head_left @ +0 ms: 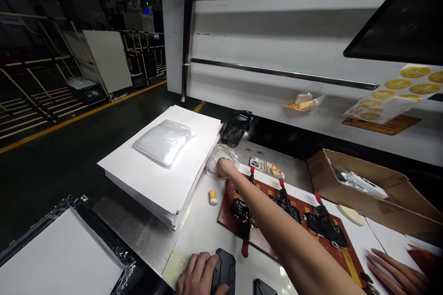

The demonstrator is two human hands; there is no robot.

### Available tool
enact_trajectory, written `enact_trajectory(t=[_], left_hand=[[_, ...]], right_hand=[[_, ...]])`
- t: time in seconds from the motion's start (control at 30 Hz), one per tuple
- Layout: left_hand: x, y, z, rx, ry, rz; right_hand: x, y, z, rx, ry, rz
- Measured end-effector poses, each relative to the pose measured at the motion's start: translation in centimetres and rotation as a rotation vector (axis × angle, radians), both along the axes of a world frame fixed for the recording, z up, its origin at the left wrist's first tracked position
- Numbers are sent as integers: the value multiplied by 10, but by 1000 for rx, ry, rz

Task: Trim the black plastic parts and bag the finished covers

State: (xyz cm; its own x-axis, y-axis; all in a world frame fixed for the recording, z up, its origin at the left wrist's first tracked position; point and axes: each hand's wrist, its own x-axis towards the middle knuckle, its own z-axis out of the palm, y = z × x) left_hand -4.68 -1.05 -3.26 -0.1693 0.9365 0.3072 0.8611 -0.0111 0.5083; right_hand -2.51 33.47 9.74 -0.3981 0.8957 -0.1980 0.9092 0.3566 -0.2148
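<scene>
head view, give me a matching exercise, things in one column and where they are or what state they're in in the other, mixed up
Things:
1. right hand
2. left hand
3. small yellow-and-white cylinder
4. cardboard box

Places and states:
a. open, with a shiny packet inside
b. on a black case
c. on crumpled clear plastic
d. on a white sheet beside the paper stack

Pairs: 1-c, 2-b, 3-d, 4-a

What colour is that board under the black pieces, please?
Dark red board, best seen in the head view.
</scene>
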Motion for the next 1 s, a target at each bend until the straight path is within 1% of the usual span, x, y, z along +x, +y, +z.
enact_trajectory(t=[0.07,0.13,0.2,0.27,0.33,0.37,0.4,0.43,0.47,0.5,0.57,0.6,0.63,0.67,0.7,0.73,0.83,0.93,0.97,1.0], left_hand=[[-3,1,6,13,-88,6],[-8,2,16,19,-223,1],[-14,1,33,41,-338,-9],[-19,1,57,127,-344,7],[-22,3,86,265,-288,52],[-22,5,100,315,-249,69],[-20,7,112,337,-223,53],[-17,11,121,306,-230,0],[-12,15,126,224,-280,-80],[-6,19,128,93,-367,-173],[9,25,123,-206,-560,-315],[18,27,118,-319,-624,-346],[26,28,111,-390,-652,-354],[34,29,105,-422,-648,-353],[41,30,100,-429,-627,-354],[47,31,96,-434,-606,-364],[59,33,91,-471,-566,-423],[64,35,91,-513,-542,-468],[64,35,92,-504,-532,-455],[62,34,93,-458,-497,-414]], right_hand=[[-2,-12,14,22,13,11],[1,-30,29,45,34,33],[14,-56,45,42,64,71],[39,-91,62,-10,100,144],[73,-132,75,-161,171,275],[91,-154,78,-278,241,349],[109,-175,78,-418,359,400],[125,-195,75,-532,478,397],[139,-214,68,-625,602,357],[152,-231,58,-687,719,278],[173,-259,32,-731,908,48],[182,-270,19,-749,994,-80],[191,-280,6,-773,1077,-201],[199,-287,-4,-801,1151,-301],[208,-293,-12,-827,1206,-370],[215,-298,-17,-853,1244,-405],[233,-305,-21,-894,1267,-416],[238,-305,-24,-945,1240,-459],[237,-304,-27,-948,1216,-475],[236,-304,-31,-934,1183,-490]])
